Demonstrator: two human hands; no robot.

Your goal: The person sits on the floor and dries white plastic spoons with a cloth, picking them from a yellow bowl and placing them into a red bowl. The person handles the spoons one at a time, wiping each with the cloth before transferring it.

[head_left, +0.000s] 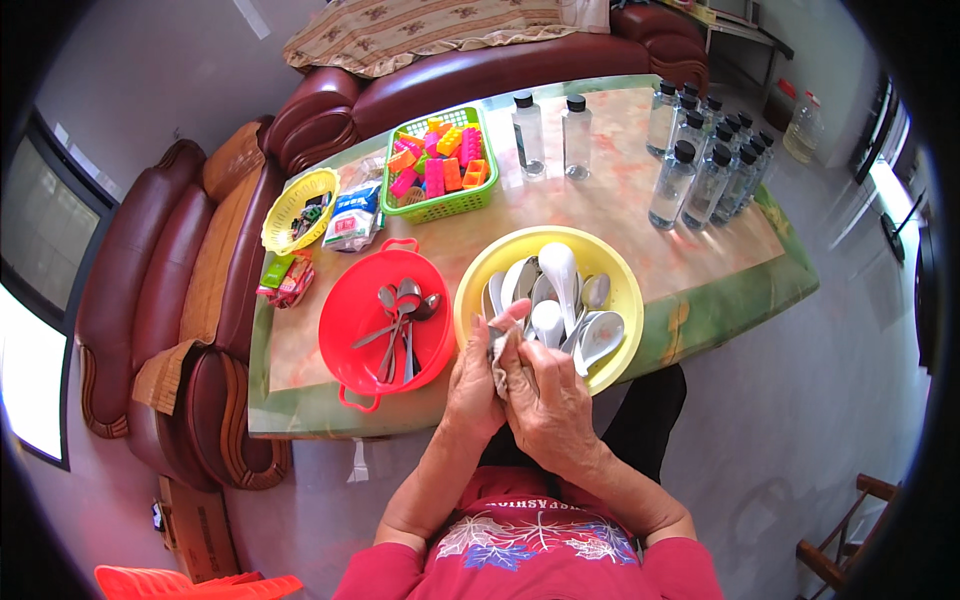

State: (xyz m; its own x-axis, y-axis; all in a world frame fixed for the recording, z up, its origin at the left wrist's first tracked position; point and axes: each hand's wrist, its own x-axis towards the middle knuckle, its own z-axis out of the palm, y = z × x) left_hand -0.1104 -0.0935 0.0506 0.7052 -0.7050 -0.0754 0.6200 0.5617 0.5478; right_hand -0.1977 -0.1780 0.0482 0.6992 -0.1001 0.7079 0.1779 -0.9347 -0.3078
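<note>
Both hands meet at the near rim of the yellow bowl [470, 290], just above the edge of the surface [700, 260]. Left hand [475, 375]: fingers curled and pressed against a small grey cloth [497, 352], thumb pointing toward the bowl. Right hand [545, 395]: fingers closed over the same cloth from the other side, so the cloth is clamped between the two palms. Whether a utensil lies inside the cloth cannot be determined; it is covered by the fingers.

Yellow bowl: stands on the surface directly ahead of the hands and contains white ceramic spoons [560, 275] mixed with metal spoons, piled loosely.

Red basin [345, 300]: stands just beside the yellow bowl on its left, the rims near or touching. It holds several metal spoons [400, 315] lying with handles toward the near edge.

Further back, a green basket [435, 205] carries coloured building blocks. To its left is a small yellow basket [285, 205] with dark small items, and a white packet [352, 212] lies between the two baskets. Two clear bottles [550, 135] with black caps stand upright behind the yellow bowl; a larger group of like bottles [710, 160] stands at the far right corner.

A brown leather sofa [200, 260] runs along the left and far sides of the surface.
</note>
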